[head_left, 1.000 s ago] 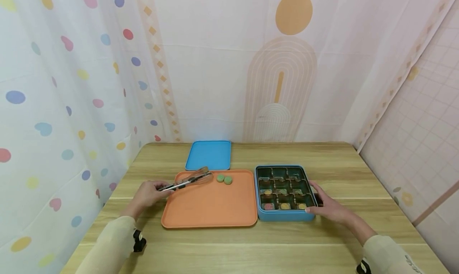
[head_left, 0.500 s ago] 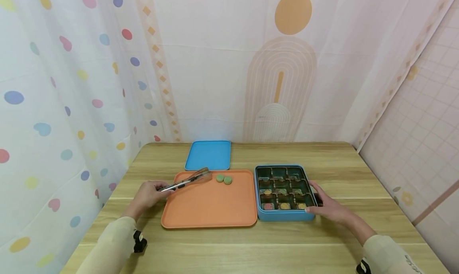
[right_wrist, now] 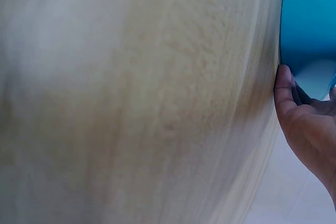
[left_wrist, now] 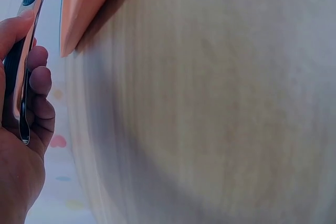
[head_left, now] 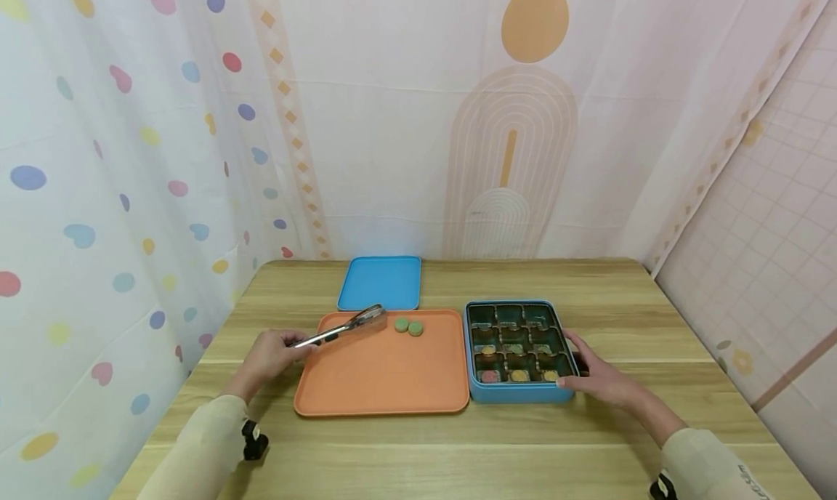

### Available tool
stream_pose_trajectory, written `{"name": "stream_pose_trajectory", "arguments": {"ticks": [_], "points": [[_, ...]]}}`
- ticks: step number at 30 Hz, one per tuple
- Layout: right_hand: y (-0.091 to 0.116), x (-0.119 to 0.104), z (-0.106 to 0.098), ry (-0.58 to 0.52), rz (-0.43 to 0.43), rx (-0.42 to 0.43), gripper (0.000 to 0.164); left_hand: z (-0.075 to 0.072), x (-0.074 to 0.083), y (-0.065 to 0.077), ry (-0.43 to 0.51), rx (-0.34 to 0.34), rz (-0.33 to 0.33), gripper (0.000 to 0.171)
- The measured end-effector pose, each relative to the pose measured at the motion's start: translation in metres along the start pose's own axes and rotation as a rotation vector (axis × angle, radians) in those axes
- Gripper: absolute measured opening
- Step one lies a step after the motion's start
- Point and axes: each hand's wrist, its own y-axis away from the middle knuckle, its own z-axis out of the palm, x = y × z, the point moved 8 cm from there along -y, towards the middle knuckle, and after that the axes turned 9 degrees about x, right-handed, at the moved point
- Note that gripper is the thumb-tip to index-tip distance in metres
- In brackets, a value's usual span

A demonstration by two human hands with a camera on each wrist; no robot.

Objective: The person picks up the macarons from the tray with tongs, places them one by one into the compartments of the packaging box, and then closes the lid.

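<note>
My left hand (head_left: 269,356) grips a pair of metal tongs (head_left: 341,330) with dark grip pads, thumb on one arm and fingers curled below, as the left wrist view shows. The tips of the tongs hang over the back left of an orange tray (head_left: 386,384), just left of two green macaron-like rounds (head_left: 408,327). My right hand (head_left: 604,376) holds the right side of a blue box (head_left: 523,392), thumb at its near corner. Inside the box is a dark divided insert (head_left: 513,337); pink, yellow and green rounds sit in its front and middle rows.
A smaller blue tray or lid (head_left: 381,283) lies behind the orange tray, close to its back edge. All stand on a wooden table (head_left: 418,456). Patterned curtains (head_left: 386,122) hang along the back and sides.
The tongs' two arms have come closer together, from spread to nearly touching. The right hand, box, trays and green rounds have stayed in place.
</note>
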Motion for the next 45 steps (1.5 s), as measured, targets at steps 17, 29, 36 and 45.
{"name": "stream_pose_trajectory", "arguments": {"ticks": [17,29,36,45], "points": [[0.001,-0.001,-0.001,0.002,-0.002,-0.004,0.098,0.009,0.027,-0.013,-0.005,-0.029,0.026,0.034],[0.001,-0.001,-0.001,0.007,0.005,-0.001,0.098,0.027,0.063,-0.024,0.049,-0.072,0.055,0.03],[0.001,0.0,-0.001,0.003,0.005,0.001,0.098,0.045,0.095,-0.033,0.073,-0.106,0.098,0.032],[0.002,-0.001,0.0,0.006,0.007,-0.008,0.099,0.082,0.137,-0.04,0.146,-0.168,0.162,0.017]]}}
